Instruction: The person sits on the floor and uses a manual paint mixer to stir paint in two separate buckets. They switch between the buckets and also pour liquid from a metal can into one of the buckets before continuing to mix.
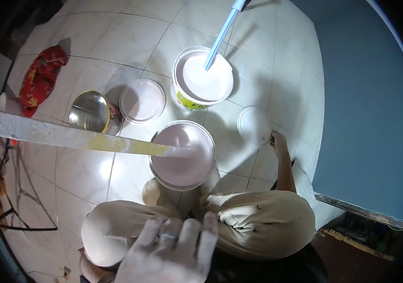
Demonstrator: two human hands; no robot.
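Observation:
Close in the foreground, my left hand (168,250) shows its back, coated in pale powder or paint, with a ring on one finger. Its fingers are stretched out and apart, holding nothing. My right hand (279,140) reaches out past my right knee and grips the edge of a round white lid-like piece (253,124); I cannot tell whether it is a lid or a shallow tub. In front of my knees stands an open bucket of pale pinkish paint (187,175). A long paint-smeared wooden stick (69,136) slants in from the left, its end dipped in that paint, with neither hand on it.
A second paint bucket (203,99) stands farther off with a light-blue handle (222,37) sticking up from it. Left of it are a pale round lid (142,101), a metal can (88,113) and a crumpled red bag (43,78). A blue-grey panel (366,113) borders the right.

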